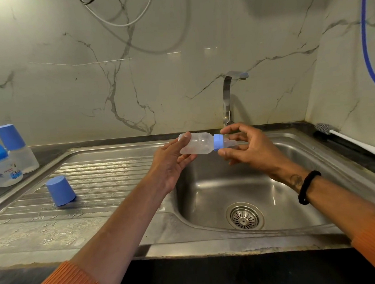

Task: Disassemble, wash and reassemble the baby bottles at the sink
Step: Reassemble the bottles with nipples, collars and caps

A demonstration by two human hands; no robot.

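Steel sink (290,202), ribbed drainboard at frame left, round strainer lower centre. Translucent bottle (197,144) held horizontal at frame centre above basin: left hand (172,161) grips its base, right hand (248,148) pinches blue ring (218,142) near clear teat. Blue tapered cap (60,191) inverted on drainboard.

Warm, fairly dim indoor light falls from above, leaving a greenish-yellow cast. Streaks of glare cross the glossy wall (179,57), and the sink (237,182) basin shines softly. Soft shadows lie under the arms. Wide-angle distortion bends the counter (208,270) edge and corners; focus is slightly soft throughout.
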